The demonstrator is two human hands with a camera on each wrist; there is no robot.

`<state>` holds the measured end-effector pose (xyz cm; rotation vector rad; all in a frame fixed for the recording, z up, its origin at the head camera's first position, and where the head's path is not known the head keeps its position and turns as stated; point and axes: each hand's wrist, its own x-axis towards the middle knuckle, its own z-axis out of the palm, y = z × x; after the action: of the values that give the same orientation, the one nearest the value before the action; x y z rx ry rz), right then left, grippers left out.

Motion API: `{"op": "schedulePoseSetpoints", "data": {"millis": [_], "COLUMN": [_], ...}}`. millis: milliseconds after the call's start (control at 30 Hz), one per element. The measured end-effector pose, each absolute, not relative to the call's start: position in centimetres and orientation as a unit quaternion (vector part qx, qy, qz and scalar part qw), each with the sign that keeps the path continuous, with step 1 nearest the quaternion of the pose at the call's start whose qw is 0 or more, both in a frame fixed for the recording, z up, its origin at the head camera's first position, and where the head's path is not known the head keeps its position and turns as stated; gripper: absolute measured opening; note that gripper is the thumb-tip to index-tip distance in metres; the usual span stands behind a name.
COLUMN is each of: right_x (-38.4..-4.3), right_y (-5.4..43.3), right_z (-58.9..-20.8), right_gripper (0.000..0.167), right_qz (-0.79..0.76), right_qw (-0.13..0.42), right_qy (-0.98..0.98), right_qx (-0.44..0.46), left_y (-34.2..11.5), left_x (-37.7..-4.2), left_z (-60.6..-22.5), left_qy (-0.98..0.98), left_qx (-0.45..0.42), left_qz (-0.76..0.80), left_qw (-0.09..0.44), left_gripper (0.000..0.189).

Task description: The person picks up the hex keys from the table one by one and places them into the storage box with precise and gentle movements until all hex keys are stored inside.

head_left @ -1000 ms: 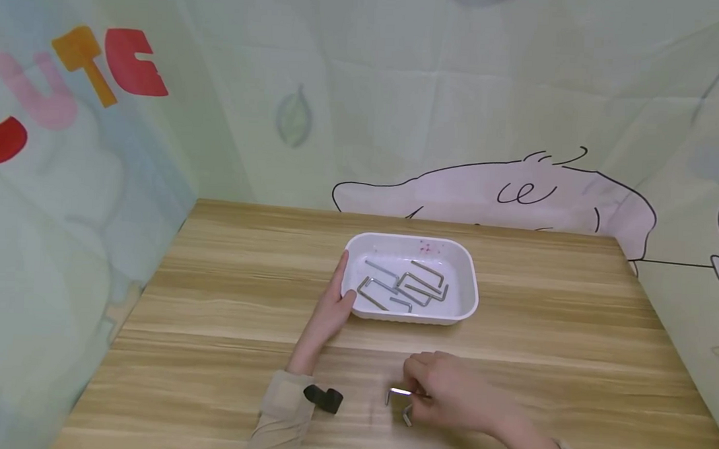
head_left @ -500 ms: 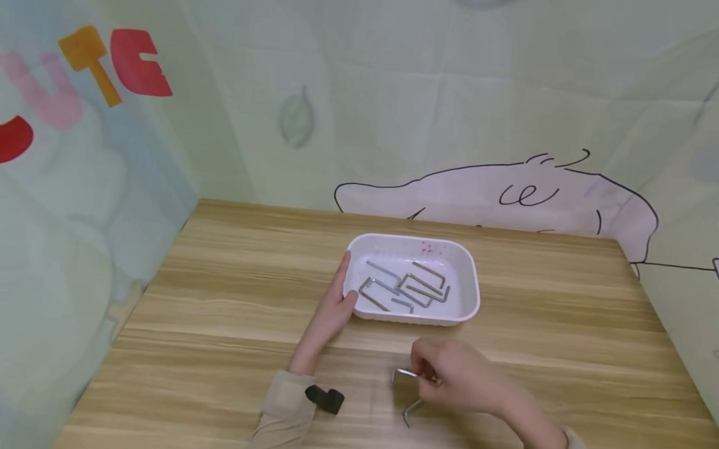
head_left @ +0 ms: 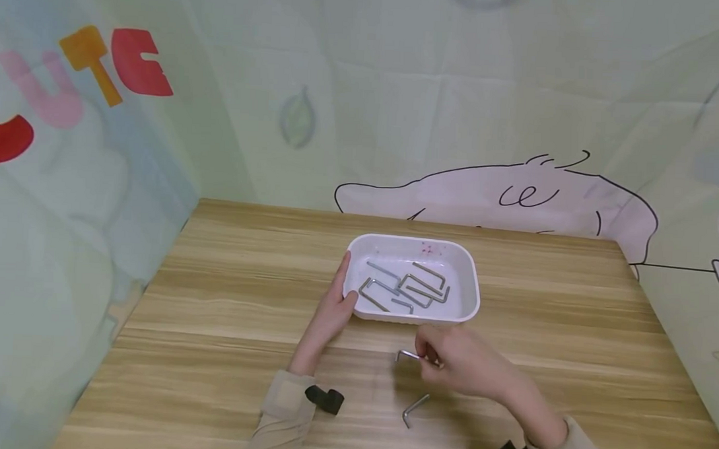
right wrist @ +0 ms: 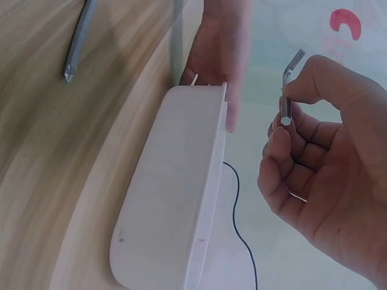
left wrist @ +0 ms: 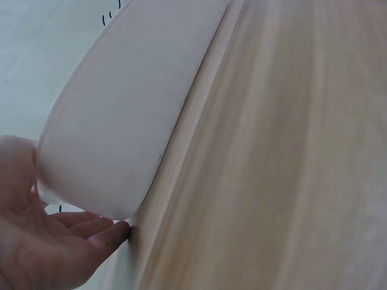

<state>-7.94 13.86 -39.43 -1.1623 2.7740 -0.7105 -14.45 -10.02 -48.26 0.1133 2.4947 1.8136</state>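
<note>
One hex key [head_left: 407, 355] pinched by right hand [head_left: 458, 367]; one loose key [head_left: 415, 409] on table [head_left: 214, 312].

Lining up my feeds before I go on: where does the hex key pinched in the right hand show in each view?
Head: hex key low centre, just in front of the tray's near rim, pinched by the right hand.
Left wrist: not in it.
Right wrist: upper right, between the fingertips.
Shared landmark: the white tray, in all three views.
</note>
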Motion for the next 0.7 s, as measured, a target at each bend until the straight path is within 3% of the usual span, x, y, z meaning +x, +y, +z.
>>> {"op": "schedulePoseSetpoints", "data": {"millis": [700], "right_x": [-10.8], "right_y": [13.9], "right_z": [-38.1], "right_gripper": [0.016], "right_qz": [-0.204], "right_qw": [-0.017], "right_qy": [0.916], "right_qx": [-0.346], "left_y": [-10.0], "left_x": [-14.3], "left_z": [-48.1], "left_qy": [0.810], "left_qx": [0.026], "left_qz": [0.584], "left_qw": [0.041], "left_gripper": [0.078]}}
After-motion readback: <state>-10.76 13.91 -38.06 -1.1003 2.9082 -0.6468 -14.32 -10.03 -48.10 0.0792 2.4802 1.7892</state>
